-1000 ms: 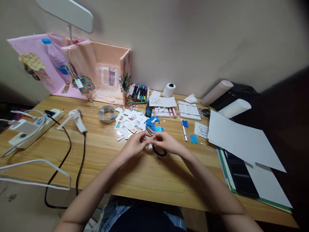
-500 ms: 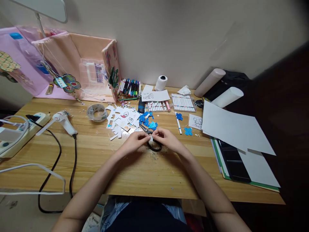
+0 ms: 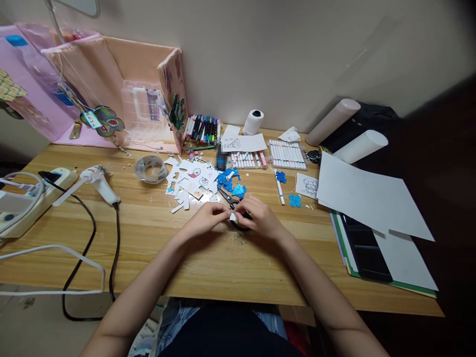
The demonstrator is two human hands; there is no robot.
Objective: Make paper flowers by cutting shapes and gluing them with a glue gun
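Observation:
A small white piece of paper (image 3: 233,216) is pinched between the fingertips of my left hand (image 3: 208,218) and my right hand (image 3: 260,217), which nearly meet above the table. Beneath them lie black-handled scissors (image 3: 227,198), their blades pointing up and left; my right hand hides most of the handles. Just beyond are crumpled blue paper scraps (image 3: 226,182). To the left of those spreads a pile of white paper cutouts (image 3: 191,179), some bearing drawings.
Clear tape (image 3: 150,169) and a white glue gun (image 3: 99,184) with its black cord are on the left. Marker sets (image 3: 288,154), a thread cone (image 3: 253,122) and blue paper flowers (image 3: 295,200) sit farther back. White sheets (image 3: 372,196) overlap folders at right. A pink box (image 3: 141,59) stands at back left.
The view has shifted slightly. My right hand has turned and its fingers have curled more, covering more of the scissor handles. The white paper piece stays between both hands.

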